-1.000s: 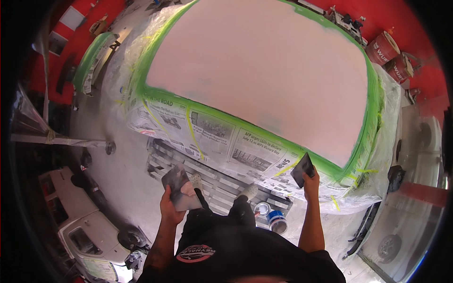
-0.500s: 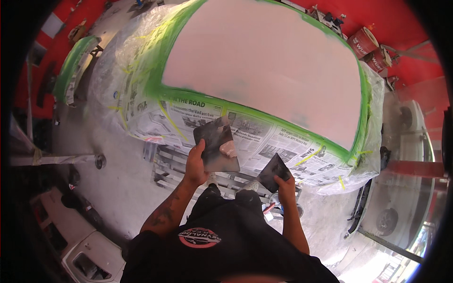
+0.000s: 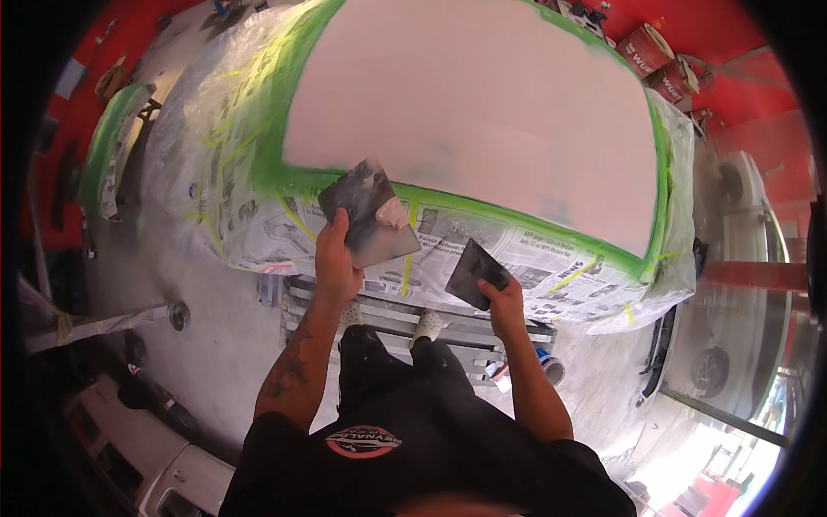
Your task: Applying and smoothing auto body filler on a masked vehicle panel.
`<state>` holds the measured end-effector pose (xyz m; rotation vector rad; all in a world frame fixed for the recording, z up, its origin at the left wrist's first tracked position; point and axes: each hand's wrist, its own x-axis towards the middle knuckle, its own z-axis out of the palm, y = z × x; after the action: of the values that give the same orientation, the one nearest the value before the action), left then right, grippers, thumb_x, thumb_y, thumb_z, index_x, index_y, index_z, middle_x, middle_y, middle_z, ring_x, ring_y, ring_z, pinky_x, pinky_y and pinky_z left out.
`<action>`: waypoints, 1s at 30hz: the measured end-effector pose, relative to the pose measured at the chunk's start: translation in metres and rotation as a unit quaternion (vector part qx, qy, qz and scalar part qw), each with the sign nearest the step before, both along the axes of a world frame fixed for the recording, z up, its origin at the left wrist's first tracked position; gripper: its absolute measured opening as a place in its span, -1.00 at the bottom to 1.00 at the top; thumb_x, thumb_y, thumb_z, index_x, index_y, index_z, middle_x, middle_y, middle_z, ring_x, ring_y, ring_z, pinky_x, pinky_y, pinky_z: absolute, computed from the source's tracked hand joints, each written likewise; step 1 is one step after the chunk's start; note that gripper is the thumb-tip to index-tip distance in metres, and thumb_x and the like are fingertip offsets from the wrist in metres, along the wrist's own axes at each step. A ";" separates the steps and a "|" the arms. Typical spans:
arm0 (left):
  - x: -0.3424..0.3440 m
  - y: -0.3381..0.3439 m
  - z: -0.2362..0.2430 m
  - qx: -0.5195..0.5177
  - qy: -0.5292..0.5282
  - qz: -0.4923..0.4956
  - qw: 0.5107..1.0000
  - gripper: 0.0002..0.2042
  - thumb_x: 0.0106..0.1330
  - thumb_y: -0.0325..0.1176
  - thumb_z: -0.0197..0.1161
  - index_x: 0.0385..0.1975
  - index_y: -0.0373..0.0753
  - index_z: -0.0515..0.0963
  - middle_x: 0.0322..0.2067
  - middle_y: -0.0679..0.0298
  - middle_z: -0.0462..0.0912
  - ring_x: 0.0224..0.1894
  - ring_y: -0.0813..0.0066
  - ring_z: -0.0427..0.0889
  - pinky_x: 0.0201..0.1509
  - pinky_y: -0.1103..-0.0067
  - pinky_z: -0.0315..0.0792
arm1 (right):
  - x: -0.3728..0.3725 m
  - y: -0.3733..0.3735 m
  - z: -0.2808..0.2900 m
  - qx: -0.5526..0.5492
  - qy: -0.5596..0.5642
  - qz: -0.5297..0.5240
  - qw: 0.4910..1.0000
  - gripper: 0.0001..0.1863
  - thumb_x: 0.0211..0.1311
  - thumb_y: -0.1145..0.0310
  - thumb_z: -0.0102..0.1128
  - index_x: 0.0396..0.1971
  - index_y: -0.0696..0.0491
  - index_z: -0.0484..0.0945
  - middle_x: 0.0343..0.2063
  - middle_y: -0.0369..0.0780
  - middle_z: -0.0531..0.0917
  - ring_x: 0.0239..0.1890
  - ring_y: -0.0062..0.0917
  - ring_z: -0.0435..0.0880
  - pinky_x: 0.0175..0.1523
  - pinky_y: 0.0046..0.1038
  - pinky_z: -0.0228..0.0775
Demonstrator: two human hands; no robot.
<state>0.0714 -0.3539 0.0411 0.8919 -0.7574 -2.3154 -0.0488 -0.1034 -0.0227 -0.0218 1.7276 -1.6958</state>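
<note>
My left hand [image 3: 338,258] grips a dark, smudged rectangular plate [image 3: 351,200] with a pinkish lump [image 3: 391,213] on it, held over the lower left edge of a pink, flat panel [image 3: 457,112]. My right hand [image 3: 504,302] grips a smaller black square spreader [image 3: 469,267], lower and further right, over the newspaper masking [image 3: 543,269] along the panel's near side. Green tape [image 3: 648,207] borders the panel, and wrinkled clear plastic [image 3: 198,146] wraps around the sides. I cannot tell whether either tool touches anything beneath it.
I stand on a slatted platform [image 3: 465,345], with a can [image 3: 553,369] near its right. A taped curved part [image 3: 116,138] is at left, a white vehicle [image 3: 146,439] at lower left. Red drums [image 3: 644,50] stand at back right; another vehicle [image 3: 724,362] is at right.
My left hand has risen and moved right toward the panel's edge with the plate. My right hand has moved left and slightly up, its spreader now nearer the plate. The view has shifted somewhat.
</note>
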 end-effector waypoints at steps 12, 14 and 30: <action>-0.099 -0.086 -0.076 -0.368 0.064 -0.198 0.906 -0.64 0.49 -0.20 -0.10 -0.26 -0.42 0.48 -0.53 0.42 0.43 -0.48 0.69 0.29 -0.41 0.59 0.28 | -0.057 -0.171 0.072 0.296 0.666 0.253 0.636 -0.50 -0.12 0.70 0.10 -0.11 -0.05 0.62 -0.08 -0.34 0.63 0.04 -0.37 0.54 0.08 -0.31 0.27; -0.113 -0.096 -0.094 -0.378 0.067 -0.184 0.905 -0.65 0.49 -0.20 -0.10 -0.26 -0.42 0.47 -0.53 0.41 0.41 -0.48 0.69 0.28 -0.40 0.60 0.28 | -0.051 -0.182 0.062 0.314 0.652 0.299 0.622 -0.53 -0.07 0.66 0.10 -0.11 -0.08 0.61 -0.10 -0.37 0.63 0.02 -0.44 0.54 0.05 -0.31 0.28; -0.231 -0.239 -0.140 0.034 0.169 0.234 0.957 -0.48 0.39 -0.03 0.05 0.11 -0.38 0.30 0.04 0.15 0.43 0.02 0.35 0.51 0.05 0.51 0.44 | -0.209 -0.237 0.100 0.358 0.529 0.101 0.763 -0.61 0.20 0.63 0.02 0.05 0.12 0.49 -0.18 -0.19 0.60 -0.09 -0.61 0.51 0.09 -0.57 0.28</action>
<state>-0.1597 -0.5932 -0.0991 0.5983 -0.2822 -1.9965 -0.2577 -0.3405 0.0776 -0.9344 2.9481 -0.7019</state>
